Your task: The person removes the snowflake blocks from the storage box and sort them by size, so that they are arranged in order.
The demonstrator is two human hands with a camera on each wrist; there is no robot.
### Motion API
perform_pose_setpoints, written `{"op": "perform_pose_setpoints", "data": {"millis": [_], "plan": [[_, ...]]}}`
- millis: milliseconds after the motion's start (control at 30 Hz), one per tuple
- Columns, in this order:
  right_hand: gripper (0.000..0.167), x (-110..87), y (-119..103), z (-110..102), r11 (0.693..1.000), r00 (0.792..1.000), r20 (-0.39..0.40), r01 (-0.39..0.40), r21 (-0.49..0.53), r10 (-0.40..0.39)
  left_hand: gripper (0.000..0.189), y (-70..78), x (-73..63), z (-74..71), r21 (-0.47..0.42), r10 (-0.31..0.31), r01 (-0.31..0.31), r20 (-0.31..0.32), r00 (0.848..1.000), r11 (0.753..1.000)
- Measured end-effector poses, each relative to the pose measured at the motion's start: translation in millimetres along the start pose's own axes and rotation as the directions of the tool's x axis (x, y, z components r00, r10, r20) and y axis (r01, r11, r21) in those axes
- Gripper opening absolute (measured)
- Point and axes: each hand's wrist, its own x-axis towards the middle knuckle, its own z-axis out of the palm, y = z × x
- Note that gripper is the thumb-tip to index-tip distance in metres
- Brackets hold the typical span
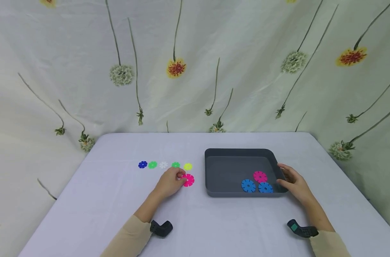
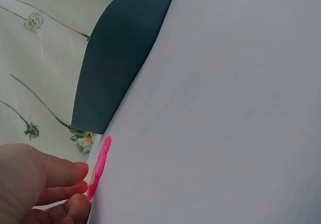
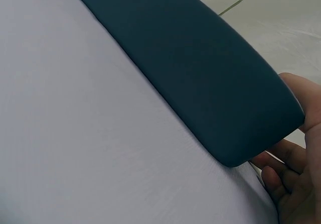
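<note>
My left hand pinches a pink notched plastic disc by its left edge, left of the tray. In the left wrist view, the pink disc is seen nearly edge-on at the fingertips. A dark grey rectangular tray stands right of the middle of the table. At its right end my right hand grips the wall, with the thumb over the rim and the fingers outside. Inside the tray's near right part lie a pink disc and two blue discs, one leaning on the near wall.
Behind the left hand a row of smaller notched discs lies on the white tabletop: dark blue, green, white, another green and yellow. A flower-printed curtain hangs behind the table.
</note>
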Motion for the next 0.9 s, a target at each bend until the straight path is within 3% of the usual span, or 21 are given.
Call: {"op": "perform_pose_setpoints", "data": {"millis": [333, 667, 900], "plan": [[0.057, 1.2, 0.1, -0.7, 1.000, 1.000, 0.015, 0.001, 0.006, -0.001, 0.023, 18.7, 7.9, -8.0, 0.005, -0.018, 0.018, 0.041, 0.999, 1.000], [0.055, 2.4, 1.8, 0.2, 1.000, 1.000, 0.005, -0.003, -0.002, 0.003, 0.019, 55.8, 7.1, -5.0, -0.054, 0.125, -0.123, 0.039, 0.991, 0.991], [0.055, 1.9, 1.7, -0.3, 1.000, 1.000, 0.000, -0.011, -0.017, 0.011, 0.020, 76.1, 11.1, 0.1, -0.110, 0.194, -0.188, 0.039, 0.980, 0.976]]}}
